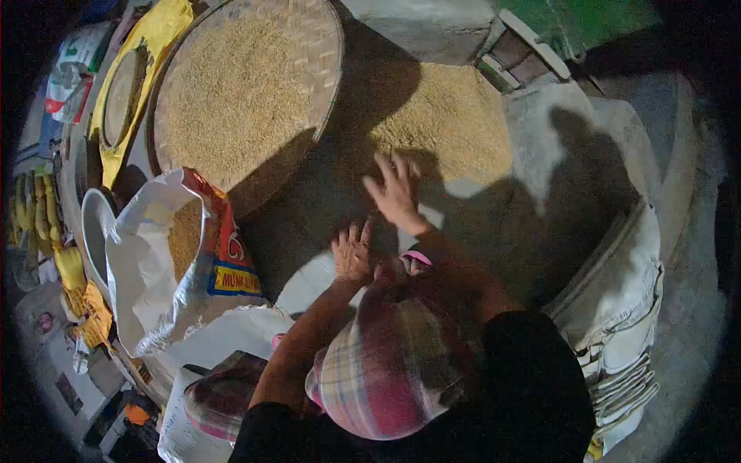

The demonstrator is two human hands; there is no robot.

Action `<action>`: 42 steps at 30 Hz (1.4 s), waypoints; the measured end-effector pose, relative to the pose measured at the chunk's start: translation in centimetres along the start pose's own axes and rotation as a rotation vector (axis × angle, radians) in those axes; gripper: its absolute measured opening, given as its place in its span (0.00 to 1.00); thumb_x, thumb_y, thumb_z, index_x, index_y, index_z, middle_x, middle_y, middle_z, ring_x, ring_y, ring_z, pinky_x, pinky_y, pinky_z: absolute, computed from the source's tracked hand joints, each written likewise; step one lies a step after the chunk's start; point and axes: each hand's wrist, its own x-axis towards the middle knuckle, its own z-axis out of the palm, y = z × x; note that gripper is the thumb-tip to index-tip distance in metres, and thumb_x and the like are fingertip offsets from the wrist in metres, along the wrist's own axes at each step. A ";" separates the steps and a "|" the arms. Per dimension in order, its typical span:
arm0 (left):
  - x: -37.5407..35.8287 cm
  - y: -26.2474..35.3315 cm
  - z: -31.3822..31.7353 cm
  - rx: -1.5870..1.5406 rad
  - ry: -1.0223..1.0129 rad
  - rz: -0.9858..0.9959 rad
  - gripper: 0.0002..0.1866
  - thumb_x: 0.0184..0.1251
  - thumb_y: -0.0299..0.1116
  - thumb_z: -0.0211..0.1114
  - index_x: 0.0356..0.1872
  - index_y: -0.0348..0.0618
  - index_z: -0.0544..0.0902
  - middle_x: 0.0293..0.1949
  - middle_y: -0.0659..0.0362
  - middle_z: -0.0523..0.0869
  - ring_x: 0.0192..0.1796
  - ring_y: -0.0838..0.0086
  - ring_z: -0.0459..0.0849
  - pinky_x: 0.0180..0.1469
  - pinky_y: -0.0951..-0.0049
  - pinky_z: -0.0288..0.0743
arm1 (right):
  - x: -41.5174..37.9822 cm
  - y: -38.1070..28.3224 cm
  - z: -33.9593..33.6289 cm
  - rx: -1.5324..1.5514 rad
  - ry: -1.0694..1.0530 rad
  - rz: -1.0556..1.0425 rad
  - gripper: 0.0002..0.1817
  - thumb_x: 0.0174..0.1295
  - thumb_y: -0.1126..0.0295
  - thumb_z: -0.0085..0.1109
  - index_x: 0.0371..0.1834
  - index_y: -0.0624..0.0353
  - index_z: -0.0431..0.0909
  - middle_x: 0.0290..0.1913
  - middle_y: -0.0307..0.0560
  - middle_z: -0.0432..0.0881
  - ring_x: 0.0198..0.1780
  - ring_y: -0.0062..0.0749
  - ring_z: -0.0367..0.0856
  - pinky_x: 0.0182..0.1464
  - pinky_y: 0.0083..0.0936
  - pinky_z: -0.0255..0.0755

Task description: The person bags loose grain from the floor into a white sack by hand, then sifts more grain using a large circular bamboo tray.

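Observation:
My right hand (397,194) is held out with its fingers spread, just in front of a pile of golden grain (455,127) on the floor. Below and to its left is my left hand (353,255), palm down over the shaded floor, fingers apart. Neither hand shows anything in it. A large round woven bamboo tray (326,77) at the upper left carries a broad layer of grain. Nearest my left forearm, an open white woven sack (143,285) with a red and blue printed side has grain inside.
My knees in plaid cloth (386,363) fill the lower middle. Stacked folded sacks (621,339) stand at the right. A low concrete block (521,58) borders the grain pile. A grey basin (96,231) and yellow sacking (158,35) lie at the left.

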 end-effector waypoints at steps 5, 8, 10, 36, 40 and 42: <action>1.8 -4.9 3.7 -0.324 -0.111 -0.209 0.44 0.44 0.46 0.66 0.63 0.44 0.55 0.62 0.44 0.56 0.64 0.49 0.51 0.62 0.50 0.48 | 12.4 -0.2 -3.8 -0.333 0.100 0.195 0.40 0.53 0.37 0.44 0.64 0.50 0.54 0.67 0.59 0.45 0.68 0.53 0.37 0.66 0.47 0.36; 2.3 -6.3 4.9 -0.313 0.205 -0.053 0.43 0.49 0.51 0.63 0.63 0.41 0.54 0.62 0.43 0.55 0.65 0.49 0.50 0.64 0.54 0.46 | 17.4 3.7 -4.1 -0.240 0.016 0.235 0.43 0.52 0.34 0.41 0.65 0.52 0.53 0.67 0.57 0.47 0.69 0.49 0.36 0.66 0.45 0.33; 4.2 -7.7 8.9 0.202 0.236 0.001 0.42 0.54 0.53 0.58 0.64 0.40 0.52 0.64 0.44 0.53 0.66 0.51 0.49 0.65 0.58 0.44 | 18.3 2.3 -4.2 -0.206 -0.192 0.488 0.40 0.51 0.35 0.41 0.64 0.45 0.56 0.68 0.54 0.44 0.69 0.49 0.38 0.66 0.48 0.26; 5.1 7.7 -9.0 -1.340 1.134 -0.164 0.11 0.55 0.36 0.61 0.35 0.40 0.81 0.40 0.50 0.78 0.47 0.58 0.73 0.52 0.65 0.63 | 0.0 -9.9 -5.9 0.366 0.231 -0.051 0.14 0.59 0.65 0.49 0.42 0.64 0.74 0.44 0.48 0.76 0.45 0.33 0.73 0.49 0.27 0.64; 1.8 7.3 -13.6 -1.381 1.255 -0.058 0.12 0.53 0.37 0.62 0.35 0.41 0.81 0.42 0.49 0.77 0.48 0.59 0.72 0.52 0.65 0.62 | -0.4 -16.2 -7.3 0.201 0.293 -0.207 0.14 0.59 0.66 0.47 0.40 0.65 0.74 0.43 0.48 0.76 0.44 0.34 0.72 0.50 0.28 0.64; 0.3 6.5 -15.4 -1.417 1.359 0.018 0.12 0.52 0.37 0.63 0.35 0.41 0.81 0.43 0.51 0.77 0.48 0.60 0.72 0.52 0.65 0.63 | -1.2 -20.5 -6.9 0.303 0.258 -0.232 0.14 0.59 0.66 0.47 0.41 0.65 0.74 0.44 0.50 0.75 0.46 0.37 0.72 0.51 0.29 0.64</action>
